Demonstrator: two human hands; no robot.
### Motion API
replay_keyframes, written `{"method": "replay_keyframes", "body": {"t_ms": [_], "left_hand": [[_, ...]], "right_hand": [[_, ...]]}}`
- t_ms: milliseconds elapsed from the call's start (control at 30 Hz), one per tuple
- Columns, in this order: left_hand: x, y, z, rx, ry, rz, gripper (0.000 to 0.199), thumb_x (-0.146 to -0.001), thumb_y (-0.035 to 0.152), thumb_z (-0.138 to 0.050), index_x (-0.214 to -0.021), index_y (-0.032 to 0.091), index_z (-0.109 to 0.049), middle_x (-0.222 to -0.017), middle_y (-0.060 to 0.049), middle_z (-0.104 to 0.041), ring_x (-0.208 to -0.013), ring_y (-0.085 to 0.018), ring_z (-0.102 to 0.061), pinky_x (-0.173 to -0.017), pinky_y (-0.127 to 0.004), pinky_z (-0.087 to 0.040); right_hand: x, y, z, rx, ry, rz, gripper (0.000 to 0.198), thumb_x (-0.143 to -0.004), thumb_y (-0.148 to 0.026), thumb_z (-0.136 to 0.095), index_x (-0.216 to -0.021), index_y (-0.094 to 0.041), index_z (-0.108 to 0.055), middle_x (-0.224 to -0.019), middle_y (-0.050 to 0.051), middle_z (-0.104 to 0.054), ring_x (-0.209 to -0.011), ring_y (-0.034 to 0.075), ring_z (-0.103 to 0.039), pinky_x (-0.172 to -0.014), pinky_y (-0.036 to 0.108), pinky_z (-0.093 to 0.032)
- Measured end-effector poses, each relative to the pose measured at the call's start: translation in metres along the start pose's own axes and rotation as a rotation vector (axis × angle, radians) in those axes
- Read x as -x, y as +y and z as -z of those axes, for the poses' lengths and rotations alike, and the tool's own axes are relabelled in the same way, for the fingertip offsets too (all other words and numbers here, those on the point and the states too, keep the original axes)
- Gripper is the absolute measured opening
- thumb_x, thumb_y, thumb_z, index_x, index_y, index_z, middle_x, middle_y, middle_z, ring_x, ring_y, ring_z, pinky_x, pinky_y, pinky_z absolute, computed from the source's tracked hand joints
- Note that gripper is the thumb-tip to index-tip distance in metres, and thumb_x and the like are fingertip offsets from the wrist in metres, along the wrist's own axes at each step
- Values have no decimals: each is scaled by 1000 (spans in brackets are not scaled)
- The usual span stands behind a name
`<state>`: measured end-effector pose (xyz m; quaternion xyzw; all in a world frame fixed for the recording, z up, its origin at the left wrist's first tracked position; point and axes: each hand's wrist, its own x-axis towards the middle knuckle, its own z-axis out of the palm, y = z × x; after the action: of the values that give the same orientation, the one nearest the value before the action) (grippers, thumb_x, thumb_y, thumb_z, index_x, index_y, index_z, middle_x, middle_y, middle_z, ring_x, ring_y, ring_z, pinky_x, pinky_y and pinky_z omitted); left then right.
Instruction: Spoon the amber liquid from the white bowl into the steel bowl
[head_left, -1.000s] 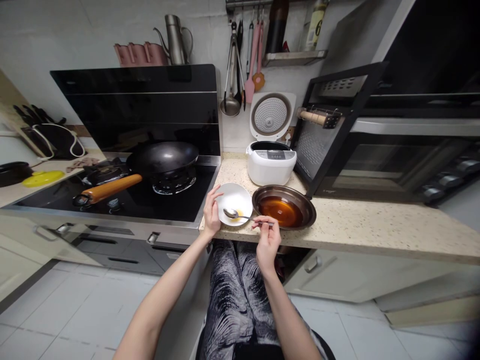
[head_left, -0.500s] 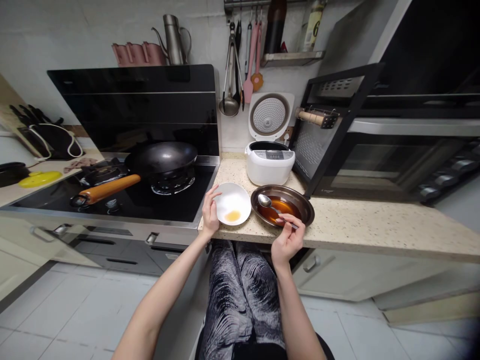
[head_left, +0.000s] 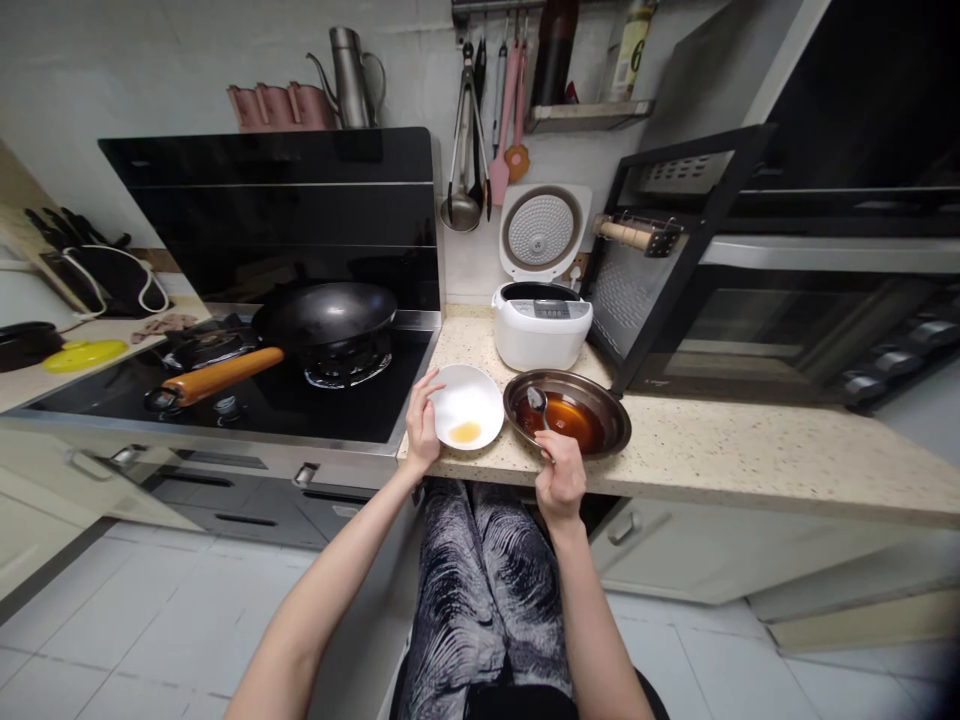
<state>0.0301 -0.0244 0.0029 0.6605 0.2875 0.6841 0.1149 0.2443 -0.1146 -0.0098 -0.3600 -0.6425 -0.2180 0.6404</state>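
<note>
My left hand point(head_left: 424, 420) grips the left rim of a white bowl point(head_left: 472, 392), thumb and fingers on its edge. A small pool of amber liquid point(head_left: 465, 432) lies at the bowl's bottom. In my right hand point(head_left: 561, 475) is a metal spoon point(head_left: 537, 399), held by its handle. The spoon's head is over the left part of a dark metal basin point(head_left: 619, 428), which holds reddish-brown liquid point(head_left: 574, 418). Bowl and basin stand side by side at the counter's front edge.
Behind the basin stands a white rice cooker point(head_left: 541, 335) with its lid raised. A black wok point(head_left: 326, 315) with a wooden handle point(head_left: 223, 377) sits on the stove to the left. An oven point(head_left: 787, 330) takes up the right side of the speckled counter point(head_left: 720, 440).
My right hand has shifted left and turned, so the spoon, lying slantwise before, now points more away from me over the basin. My left hand stays on the white bowl.
</note>
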Motion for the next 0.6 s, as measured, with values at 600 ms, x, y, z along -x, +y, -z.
{"method": "replay_keyframes", "body": {"t_ms": [600], "left_hand": [[0,2,0,-15,0,1,38,-105,40,-36,-114,19,-67,-141,-15,-61,-134,-30,-56,-113,-55,-42]], "right_hand": [[2,-3,0,19,109,-144,24,-100,-14,-44,-110,-23,-63,-95,8,-71,-93,22,-71,-83,43,-60]]}}
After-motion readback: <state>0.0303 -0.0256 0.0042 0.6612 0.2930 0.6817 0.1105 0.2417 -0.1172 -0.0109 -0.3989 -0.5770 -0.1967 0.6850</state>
